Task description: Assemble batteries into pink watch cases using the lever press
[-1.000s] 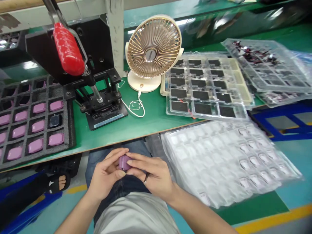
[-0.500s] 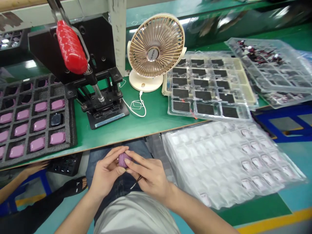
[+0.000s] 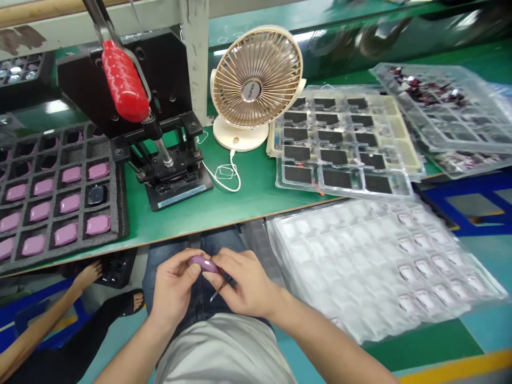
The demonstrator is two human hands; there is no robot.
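Observation:
Over my lap, a small purple watch case (image 3: 203, 263) is held edge-on between both hands. My left hand (image 3: 174, 282) pinches its left end between thumb and fingers. The right end is gripped by the thumb and fingertips of my right hand (image 3: 248, 282). A thin, dark, pointed tool (image 3: 218, 290) also sticks out from under my right fingers; its kind is hard to make out. Nearby at left, a black foam tray (image 3: 125, 224) carries several purple cases like this one, plus one dark case (image 3: 96, 195).
A black hand press (image 3: 172, 154) with a red handle (image 3: 125, 85) stands on the green bench (image 3: 244, 205). Behind are a cream fan (image 3: 251, 90) and clear part trays (image 3: 344, 144). White blister trays (image 3: 340, 266) lie to my right. A co-worker's arm (image 3: 60, 312) reaches in at lower left.
The purple case has been turned in my fingers, now showing a narrow edge with a small light slot. My head view has shifted slightly. The co-worker's hand has moved right.

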